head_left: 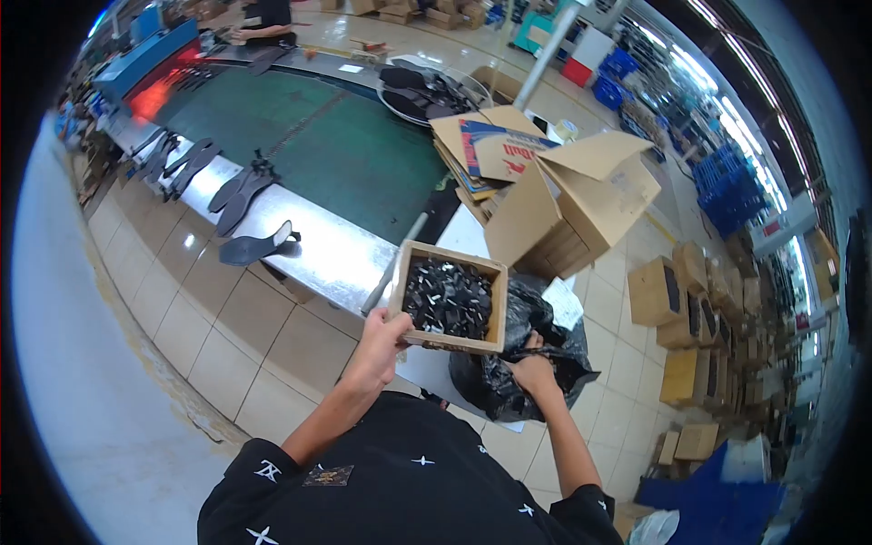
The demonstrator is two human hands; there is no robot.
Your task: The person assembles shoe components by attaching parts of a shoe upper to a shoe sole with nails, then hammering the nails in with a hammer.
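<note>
The left hand (381,341) grips the near left corner of a small wooden box (450,297), thumb over the rim and fingers beneath, holding it up level above the floor. The box is filled with small black pieces (447,295), some showing pale flecks; what they are is hard to make out at this size. The right hand (533,371) is closed on the crumpled edge of a black plastic bag (509,350), which bulges just under and to the right of the box, touching its lower side as far as the view shows. A white paper (565,302) lies against the bag's upper right.

Behind the box, an open cardboard carton (581,195) stands with flaps raised, and flattened cardboard sheets (486,145) are stacked beside it. To the left runs a metal-edged conveyor with a green belt (336,145); black shoe soles (259,245) rest along its steel rim (318,245). At the far end another person (266,23) stands at the line. More cardboard boxes (690,309) are piled on the tiled floor to the right.
</note>
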